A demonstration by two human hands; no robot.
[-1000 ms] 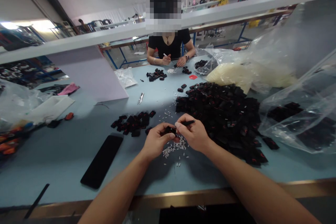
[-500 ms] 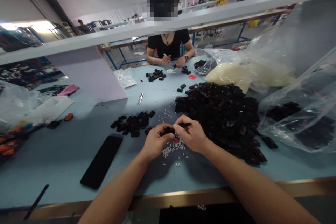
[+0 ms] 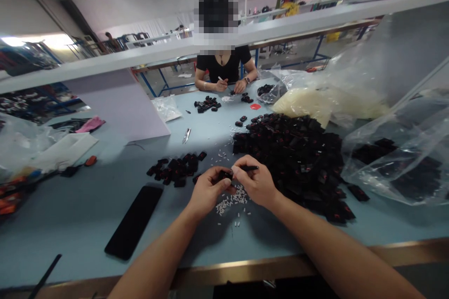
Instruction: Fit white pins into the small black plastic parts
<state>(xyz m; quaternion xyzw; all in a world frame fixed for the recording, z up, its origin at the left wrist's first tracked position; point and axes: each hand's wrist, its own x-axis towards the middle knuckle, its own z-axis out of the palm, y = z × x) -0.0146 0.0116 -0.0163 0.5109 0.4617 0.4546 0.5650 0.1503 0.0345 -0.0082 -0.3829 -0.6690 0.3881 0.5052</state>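
My left hand [image 3: 208,190] grips a small black plastic part [image 3: 225,175] with my fingertips. My right hand [image 3: 255,182] pinches a thin black stick [image 3: 250,167] whose tip meets that part, though the contact point is hidden by my fingers. Below both hands lies a scatter of small white pellets [image 3: 232,204] on the light blue table [image 3: 70,238]. To the right of my right hand rises a large heap of black parts with red marks [image 3: 291,163]. A smaller group of the same parts [image 3: 174,170] lies to the left of my left hand.
A black phone [image 3: 133,222] lies face down or dark left of my hands. Steel tweezers [image 3: 186,135] rest farther up the table. Right of the heap are plastic bags of white pellets [image 3: 315,105] and black parts [image 3: 393,161]. A co-worker [image 3: 222,67] works opposite, beyond a pale divider [image 3: 115,103].
The whole view has tilted and shifted slightly as my head moved. My hands stay close together over the pellets, still holding the part and the stick.
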